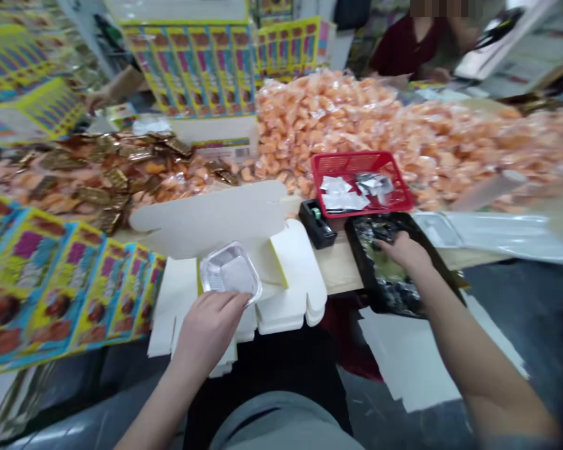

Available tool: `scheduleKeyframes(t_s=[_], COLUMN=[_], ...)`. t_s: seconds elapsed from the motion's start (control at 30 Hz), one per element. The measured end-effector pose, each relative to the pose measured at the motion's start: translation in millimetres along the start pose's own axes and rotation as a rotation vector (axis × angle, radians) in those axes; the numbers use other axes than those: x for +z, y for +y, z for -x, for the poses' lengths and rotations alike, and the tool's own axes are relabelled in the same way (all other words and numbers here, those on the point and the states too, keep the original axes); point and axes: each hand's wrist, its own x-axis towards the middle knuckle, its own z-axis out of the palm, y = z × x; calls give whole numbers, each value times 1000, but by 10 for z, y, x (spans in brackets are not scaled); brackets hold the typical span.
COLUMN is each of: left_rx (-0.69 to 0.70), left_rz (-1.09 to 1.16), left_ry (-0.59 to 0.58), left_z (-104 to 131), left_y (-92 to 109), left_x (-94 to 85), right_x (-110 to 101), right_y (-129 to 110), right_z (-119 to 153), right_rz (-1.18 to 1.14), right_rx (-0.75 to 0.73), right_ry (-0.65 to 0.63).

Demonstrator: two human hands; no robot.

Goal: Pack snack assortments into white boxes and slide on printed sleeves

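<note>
My left hand (pixel 216 325) is closed on the near rim of a silver foil tray (pixel 229 269), which looks hollow and holds nothing I can make out. It is held over an unfolded white carton (pixel 206 209) on a stack of flat cartons. My right hand (pixel 409 250) reaches into a black tray (pixel 358 256) of small dark, shiny packets. Its thumb and fingers look apart; the fingertips are partly hidden and blurred among the packets. Between the two hands stands a black tape dispenser (pixel 316 225).
Behind the black tray, a red basket (pixel 394 181) contains silver-white sachets. Bagged orange pieces (pixel 328 112) and gold-wrapped packs (pixel 98 194) heap across the table. Printed boxes (pixel 65 281) line the left; more display boxes (pixel 197 69) stack behind. Another person (pixel 403 47) is opposite.
</note>
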Motion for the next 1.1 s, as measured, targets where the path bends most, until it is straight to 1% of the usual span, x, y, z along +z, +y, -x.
scheduleKeyframes(t_s=[0.03, 0.1, 0.2, 0.27, 0.4, 0.47, 0.5, 0.53, 0.57, 0.6, 0.63, 0.67, 0.7, 0.73, 0.77, 0.83, 0.87, 0.9, 0.93, 0.97, 1.03, 1.07, 1.1], left_rx=[-45, -119, -197, -213, -191, -184, -200, -248, -332, -448, -580, -703, -794, -845, -865, -862, -851, -839, -826, -812, -795, -801, -811], left_rz=[-30, -53, -54, -58, -19, 7, 25, 53, 99, 178, 294, 436, 584, 717, 819, 915, 933, 950, 967, 985, 1022, 1039, 1055], left_ry=[-31, -135, -273, -299, -291, -244, -188, -103, 5, 119, 219, 290, 319, 321, 307, 288, 283, 278, 274, 267, 261, 259, 256], left_z=[27, 44, 52, 87, 197, 251, 277, 305, 333, 360, 384, 403, 416, 421, 418, 396, 377, 356, 332, 308, 265, 249, 240], left_y=[-25, -64, -104, -126, -179, -214, -238, -269, -309, -359, -418, -482, -549, -613, -670, -751, -774, -787, -792, -792, -789, -787, -786], left_x=[60, 179, 273, 263, 194, 202, 225, 263, 315, 377, 447, 520, 590, 652, 700, 748, 747, 734, 714, 690, 646, 629, 617], right_x=[83, 206, 268, 258, 240, 253, 264, 274, 280, 280, 270, 248, 211, 162, 104, -20, -73, -114, -138, -144, -99, -51, 10], right_y=[46, 84, 106, 130, 179, 182, 176, 167, 158, 153, 155, 165, 185, 209, 229, 211, 148, 39, -118, -317, -796, -1046, -1280], right_z=[-101, -186, -158, -135, -165, -197, -213, -231, -252, -277, -305, -331, -348, -347, -317, -137, 18, 212, 437, 680, 1157, 1361, 1526], right_rz=[67, 157, 232, 256, 234, 201, 187, 175, 168, 161, 151, 139, 125, 109, 95, 72, 41, -13, -88, -195, -367, -391, -361], right_rx=[28, 17, -94, -152, -227, -221, -211, -200, -192, -188, -187, -183, -177, -170, -159, -135, -151, -209, -303, -465, -841, -965, -1054], right_ry=[-27, -30, 72, 99, 168, 189, 182, 168, 155, 154, 159, 170, 180, 184, 187, 215, 257, 309, 367, 416, 375, 342, 318])
